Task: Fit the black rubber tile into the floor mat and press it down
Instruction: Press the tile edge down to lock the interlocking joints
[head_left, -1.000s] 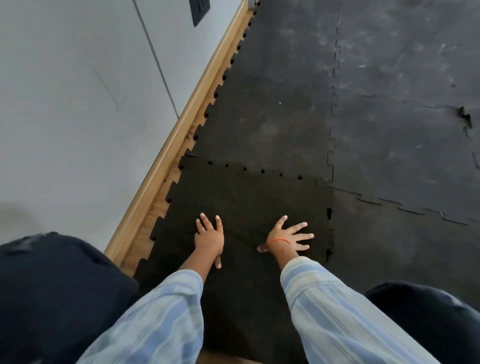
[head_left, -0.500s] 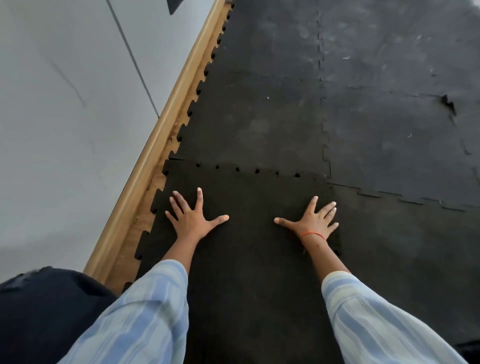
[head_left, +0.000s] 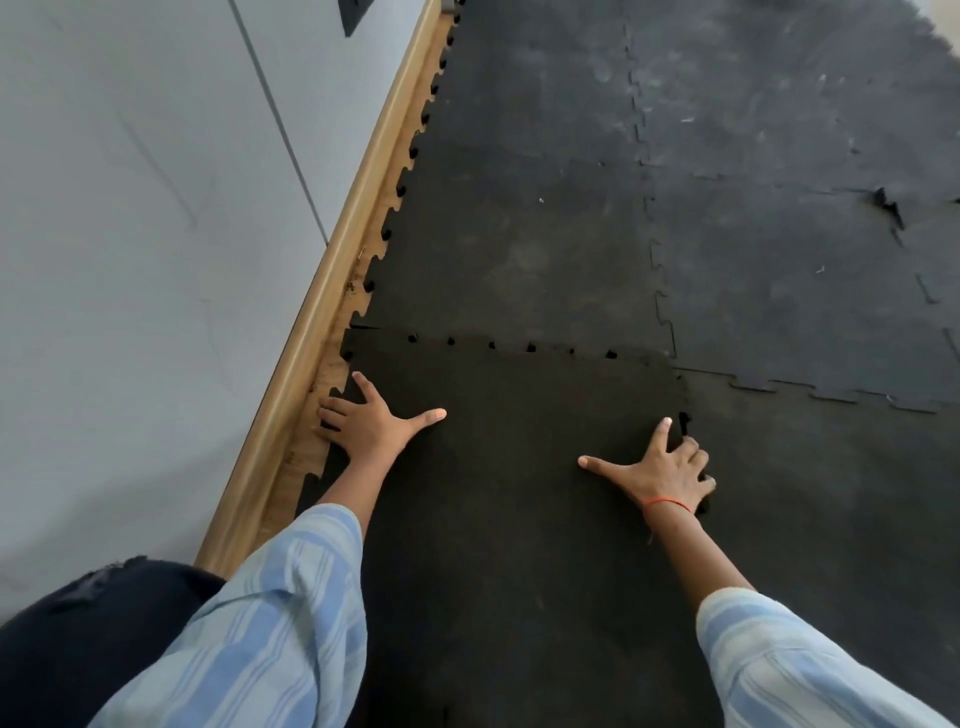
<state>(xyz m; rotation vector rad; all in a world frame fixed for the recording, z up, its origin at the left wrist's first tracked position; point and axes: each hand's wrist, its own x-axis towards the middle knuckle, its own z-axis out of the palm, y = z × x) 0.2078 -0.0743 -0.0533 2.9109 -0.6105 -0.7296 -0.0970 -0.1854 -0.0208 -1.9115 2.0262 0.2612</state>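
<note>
The black rubber tile (head_left: 509, 467) lies flat in front of me, darker than the greyer floor mat (head_left: 545, 208) around it. Small gaps show along its far toothed seam. My left hand (head_left: 371, 423) rests flat with fingers spread on the tile's left edge, its fingertips over the teeth beside the wooden strip. Palm down at the tile's right edge is my right hand (head_left: 662, 470), whose fingers curl over the toothed seam with the neighbouring tile. Neither hand holds anything.
A wooden skirting (head_left: 332, 291) and a grey wall (head_left: 130, 234) run along the left. Interlocked mat tiles stretch ahead and right, with a torn, lifted spot (head_left: 888, 205) at the far right. My dark-clothed knee (head_left: 78, 639) is at the lower left.
Both hands slid apart across the tile, from near its middle to its left and right edges. The view tilted forward a little.
</note>
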